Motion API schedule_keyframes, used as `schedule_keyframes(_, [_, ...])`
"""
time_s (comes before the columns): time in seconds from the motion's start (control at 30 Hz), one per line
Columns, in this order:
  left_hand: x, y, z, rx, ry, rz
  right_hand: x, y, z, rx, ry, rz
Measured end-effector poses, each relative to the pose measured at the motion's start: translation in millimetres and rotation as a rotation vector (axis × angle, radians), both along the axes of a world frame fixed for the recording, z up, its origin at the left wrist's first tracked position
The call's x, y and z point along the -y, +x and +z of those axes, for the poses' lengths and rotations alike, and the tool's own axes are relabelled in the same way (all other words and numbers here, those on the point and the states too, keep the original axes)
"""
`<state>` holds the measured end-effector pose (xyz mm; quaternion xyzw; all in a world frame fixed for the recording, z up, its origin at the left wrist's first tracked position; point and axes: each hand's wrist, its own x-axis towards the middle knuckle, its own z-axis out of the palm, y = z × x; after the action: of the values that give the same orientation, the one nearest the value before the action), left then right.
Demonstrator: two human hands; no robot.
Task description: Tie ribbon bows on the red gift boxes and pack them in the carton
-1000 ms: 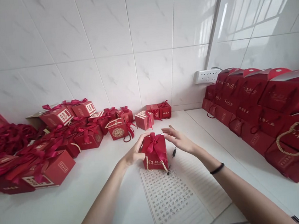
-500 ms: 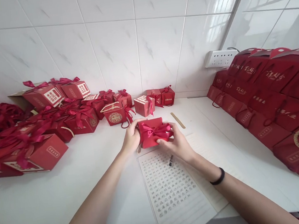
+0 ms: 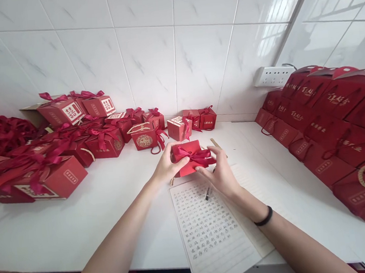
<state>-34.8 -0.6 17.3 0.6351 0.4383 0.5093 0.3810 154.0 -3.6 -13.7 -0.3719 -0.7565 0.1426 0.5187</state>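
Observation:
A small red gift box (image 3: 187, 169) with a crimson ribbon bow (image 3: 200, 155) on top is held just above the far edge of an open notebook (image 3: 212, 237). My left hand (image 3: 166, 166) is closed on the box's left side, its thumb pressing near the bow's knot. At the right side, my right hand (image 3: 224, 175) curves around the box and the bow's right end, with the thumb at the box's near edge. A twisted cord (image 3: 172, 182) shows under the left hand. The box's underside is hidden.
A dark pen (image 3: 207, 194) lies on the handwritten page, partly covered. Behind my right hand is a flat gold strip (image 3: 215, 142). Several ribboned boxes (image 3: 105, 142) crowd the left and back. Stacked red boxes (image 3: 322, 135) line the right, below a white power strip (image 3: 274, 75).
My left thumb has moved onto the top of the box by the knot. The right fingers have lifted and spread somewhat around the bow's right end. The view has shifted slightly.

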Motion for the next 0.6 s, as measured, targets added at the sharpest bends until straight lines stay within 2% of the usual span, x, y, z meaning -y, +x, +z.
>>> schedule_keyframes(0.07, [1.0,2.7,0.1,0.035,-0.013,-0.013,6.9,-1.8,5.2,0.123,0.301,-0.128])
schedule_keyframes(0.1, [1.7,3.9,0.0,0.065,-0.021,-0.025,11.2,-4.0,8.3,0.196,0.428,-0.128])
schedule_keyframes(0.2, [4.2,7.2,-0.3,0.193,-0.068,-0.102,22.7,-15.1,15.1,0.407,0.629,0.011])
schedule_keyframes(0.27, [5.4,8.1,-0.4,0.273,-0.107,-0.161,26.0,-23.4,15.2,0.502,0.628,0.059])
schedule_keyframes(0.37, [5.2,7.4,-0.4,0.329,-0.139,-0.202,25.5,-30.6,11.0,0.547,0.571,0.041])
schedule_keyframes(0.47, [3.8,6.4,0.4,0.301,-0.149,-0.19,24.3,-28.1,8.7,0.504,0.558,0.065])
schedule_keyframes(0.6, [5.2,6.7,2.4,0.258,-0.108,-0.147,25.8,-17.5,13.4,0.437,0.607,0.197])
